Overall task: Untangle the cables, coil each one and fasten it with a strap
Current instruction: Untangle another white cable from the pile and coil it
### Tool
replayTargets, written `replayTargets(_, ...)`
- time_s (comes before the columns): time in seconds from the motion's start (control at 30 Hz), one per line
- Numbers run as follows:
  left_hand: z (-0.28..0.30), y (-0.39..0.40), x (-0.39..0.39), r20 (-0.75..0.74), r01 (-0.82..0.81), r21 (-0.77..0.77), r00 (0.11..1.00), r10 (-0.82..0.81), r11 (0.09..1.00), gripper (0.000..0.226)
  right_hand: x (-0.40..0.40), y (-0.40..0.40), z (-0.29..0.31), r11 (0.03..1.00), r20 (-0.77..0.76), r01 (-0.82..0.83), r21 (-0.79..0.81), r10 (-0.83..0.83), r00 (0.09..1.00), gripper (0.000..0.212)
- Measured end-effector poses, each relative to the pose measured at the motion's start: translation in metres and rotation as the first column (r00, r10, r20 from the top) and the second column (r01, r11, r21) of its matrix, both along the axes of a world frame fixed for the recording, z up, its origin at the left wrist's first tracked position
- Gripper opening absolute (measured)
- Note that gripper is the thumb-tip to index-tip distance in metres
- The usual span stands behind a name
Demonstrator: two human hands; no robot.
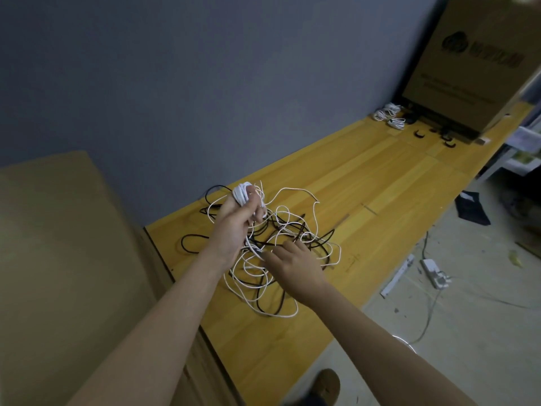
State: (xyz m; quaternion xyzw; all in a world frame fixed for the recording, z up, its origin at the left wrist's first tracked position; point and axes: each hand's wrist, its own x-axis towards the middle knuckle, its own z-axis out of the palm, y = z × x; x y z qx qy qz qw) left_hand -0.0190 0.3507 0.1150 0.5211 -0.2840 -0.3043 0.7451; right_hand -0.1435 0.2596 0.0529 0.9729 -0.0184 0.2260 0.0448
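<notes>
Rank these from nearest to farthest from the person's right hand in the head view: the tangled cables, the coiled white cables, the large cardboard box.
1. Tangled cables: under the right hand, touching it.
2. Coiled white cables: far end of the bench, by the wall.
3. Large cardboard box: just beyond those coils.

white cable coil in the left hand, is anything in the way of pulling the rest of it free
Yes. The white cable coil wound on the left hand trails down into the tangle on the table, where black cables cross over and under the white loops. The right hand is at that knot.
</notes>
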Motion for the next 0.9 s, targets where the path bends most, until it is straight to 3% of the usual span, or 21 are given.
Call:
replayTargets(0.07, -0.004, 0.001, -0.001, 0.222, -0.079, 0.172, 0.974, 0.039, 0.982, 0.017, -0.01, 0.003, 0.007, 0.999, 0.066, -0.051, -0.003, 0.051, 0.996, 0.017)
replayTargets(0.13, -0.006, 0.003, -0.004, 0.389, -0.097, 0.304, 0.921, -0.03, 0.948, 0.042, -0.017, 0.003, 0.018, 0.996, 0.167, -0.091, 0.017, 0.087, 0.982, 0.015)
replayTargets(0.2, -0.006, 0.005, -0.009, 0.462, -0.071, 0.445, 0.872, -0.16, 0.893, 0.063, -0.019, -0.004, 0.03, 0.991, 0.272, -0.124, 0.055, 0.105, 0.956, 0.011)
replayTargets(0.33, -0.002, 0.007, -0.013, 0.445, 0.03, 0.603, 0.817, -0.367, 0.797, 0.075, -0.022, -0.035, 0.047, 0.896, 0.322, -0.093, 0.435, -0.058, 0.945, 0.022)
replayTargets(0.5, 0.004, 0.002, -0.019, 0.416, 0.101, 0.624, 0.797, -0.439, 0.775, 0.053, -0.015, -0.051, 0.043, 0.642, 0.185, -0.066, 0.764, -0.119, 0.975, 0.007)
replayTargets(0.6, 0.009, 0.005, -0.016, 0.172, 0.225, 0.507, 0.92, -0.353, 0.832, 0.038, -0.013, -0.055, 0.039, 0.37, 0.15, -0.072, 0.926, -0.187, 0.971, 0.018)
replayTargets(0.67, 0.01, 0.008, -0.014, 0.071, 0.244, 0.408, 0.952, -0.297, 0.88, 0.035, -0.013, -0.051, 0.03, 0.214, 0.098, -0.054, 0.975, -0.205, 0.974, 0.024)
replayTargets(0.7, 0.011, 0.008, -0.014, 0.045, 0.234, 0.378, 0.962, -0.27, 0.896, 0.036, -0.011, -0.046, 0.024, 0.197, 0.061, -0.025, 0.98, -0.177, 0.982, 0.027)
replayTargets(0.8, 0.013, 0.004, -0.015, -0.038, 0.161, 0.279, 0.987, -0.156, 0.947, 0.038, -0.007, -0.027, 0.009, 0.296, -0.089, 0.108, 0.949, -0.076, 0.993, 0.031)
replayTargets(0.9, 0.012, 0.001, -0.01, -0.069, 0.036, 0.182, 0.997, -0.024, 0.983, 0.035, -0.011, -0.011, -0.006, 0.324, -0.184, 0.197, 0.925, -0.07, 0.98, 0.023)
